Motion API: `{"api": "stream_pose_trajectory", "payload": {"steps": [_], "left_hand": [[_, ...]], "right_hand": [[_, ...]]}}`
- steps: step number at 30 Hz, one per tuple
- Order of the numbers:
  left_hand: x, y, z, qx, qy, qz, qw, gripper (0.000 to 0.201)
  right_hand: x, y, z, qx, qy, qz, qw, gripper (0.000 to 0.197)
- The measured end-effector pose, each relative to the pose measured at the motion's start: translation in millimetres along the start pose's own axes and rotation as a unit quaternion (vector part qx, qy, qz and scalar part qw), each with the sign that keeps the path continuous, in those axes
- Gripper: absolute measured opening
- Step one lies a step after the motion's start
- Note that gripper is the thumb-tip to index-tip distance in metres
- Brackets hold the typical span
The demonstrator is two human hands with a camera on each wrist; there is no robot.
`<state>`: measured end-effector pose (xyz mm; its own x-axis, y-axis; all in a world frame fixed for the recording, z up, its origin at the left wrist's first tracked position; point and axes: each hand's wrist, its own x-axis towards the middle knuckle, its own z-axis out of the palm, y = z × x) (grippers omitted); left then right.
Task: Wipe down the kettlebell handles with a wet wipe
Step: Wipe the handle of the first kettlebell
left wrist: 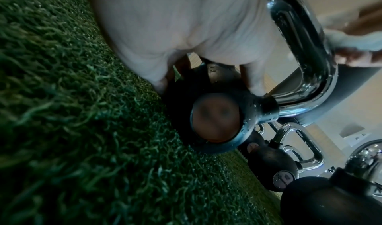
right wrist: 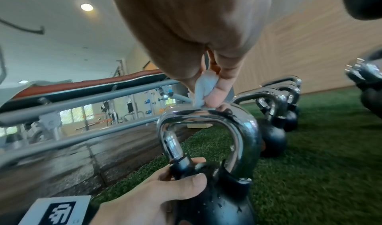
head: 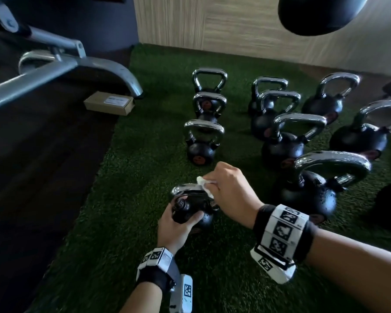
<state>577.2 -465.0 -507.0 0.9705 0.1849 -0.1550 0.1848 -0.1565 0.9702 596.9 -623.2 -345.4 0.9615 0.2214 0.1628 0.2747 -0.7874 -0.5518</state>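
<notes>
Wiping in hand: near kettlebell, top of handle.

The left hand [head: 175,222] curls round the ball of the kettlebell [right wrist: 217,200], which stands on the turf [head: 122,222] nearest the person, steadying it. The right hand [head: 231,190] pinches a bunched wipe [right wrist: 203,88] between thumb and fingertips, pressed on the crown of the chrome handle [right wrist: 246,130]. Judged: the handle's sides remain to be wiped; next, draw the wipe down each leg, keeping the ball held firm.

Open turf [head: 127,168] lies left of the kettlebell rows [head: 287,141]; bench frame [head: 54,71] blocks farther left.
</notes>
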Motion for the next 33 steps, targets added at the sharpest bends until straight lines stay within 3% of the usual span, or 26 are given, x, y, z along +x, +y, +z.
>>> {"api": "stream_pose_trajectory", "payload": {"steps": [4,7,9,12,16,19,21,25,28,33], "left_hand": [[0,-1,-1,-0.016,-0.002,-0.003,1.000,0.080],[1,-3,-1,-0.018,-0.006,-0.003,1.000,0.079],[0,-3,-2,-0.017,-0.008,0.001,1.000,0.078],[-1,0,-1,-0.022,-0.010,0.000,1.000,0.079],[-1,-1,-3,-0.024,-0.015,0.008,1.000,0.076],[-2,-2,-2,-0.021,-0.013,0.006,1.000,0.073],[-2,0,-3,-0.013,-0.014,0.002,1.000,0.073],[-1,-1,-3,-0.007,-0.018,0.000,1.000,0.076],[-3,2,-5,-0.017,-0.021,-0.001,1.000,0.072],[-8,10,-5,-0.025,-0.017,-0.013,0.999,0.065]], "right_hand": [[-3,14,-9,-0.003,0.006,0.005,1.000,0.019],[-13,4,-2,0.006,-0.005,-0.050,0.999,0.016],[-19,6,0,0.001,0.001,-0.051,0.999,0.019],[-19,26,-9,-0.007,0.056,-0.008,0.998,0.017],[-20,42,-13,-0.010,0.038,0.065,0.997,0.010],[-23,46,-6,0.006,0.070,0.094,0.993,0.007],[-22,56,-2,0.046,0.067,0.155,0.985,0.007],[-22,71,8,0.307,-0.007,0.303,0.902,0.010],[-27,76,16,0.359,-0.010,0.310,0.880,0.014],[-32,83,42,0.435,-0.055,0.381,0.814,0.009]]}}
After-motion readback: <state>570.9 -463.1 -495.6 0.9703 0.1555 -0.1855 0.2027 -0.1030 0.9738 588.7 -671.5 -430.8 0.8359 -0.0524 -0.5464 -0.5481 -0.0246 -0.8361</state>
